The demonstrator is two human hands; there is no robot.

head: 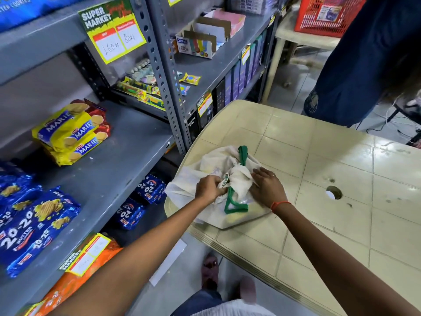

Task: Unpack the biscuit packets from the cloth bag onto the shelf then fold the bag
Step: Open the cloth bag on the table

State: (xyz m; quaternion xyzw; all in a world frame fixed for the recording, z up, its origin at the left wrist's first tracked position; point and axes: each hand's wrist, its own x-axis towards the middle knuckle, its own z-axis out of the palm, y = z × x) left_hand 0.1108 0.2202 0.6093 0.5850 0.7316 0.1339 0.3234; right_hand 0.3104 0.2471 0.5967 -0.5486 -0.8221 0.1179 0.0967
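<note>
A white cloth bag [211, 165] with green handles lies crumpled on the near left corner of a cream plastic table [319, 160]. My left hand [208, 187] pinches the bunched cloth and a green handle at the bag's middle. Pressing on the bunched cloth from the right is my right hand [267, 185], with a red thread on its wrist. On the grey metal shelf [118, 169] to my left, yellow Marie biscuit packets [70, 133] are stacked at the back. Blue 20-20 butter biscuit packets [34, 217] lie nearer me. What is inside the bag is hidden.
More blue 20-20 packets [141, 199] lie on the shelf level below. A second shelf unit [214, 65] further back holds small boxes and sweets. A person in dark blue [364, 60] stands beyond the table. A red basket [328, 14] rests on another table behind.
</note>
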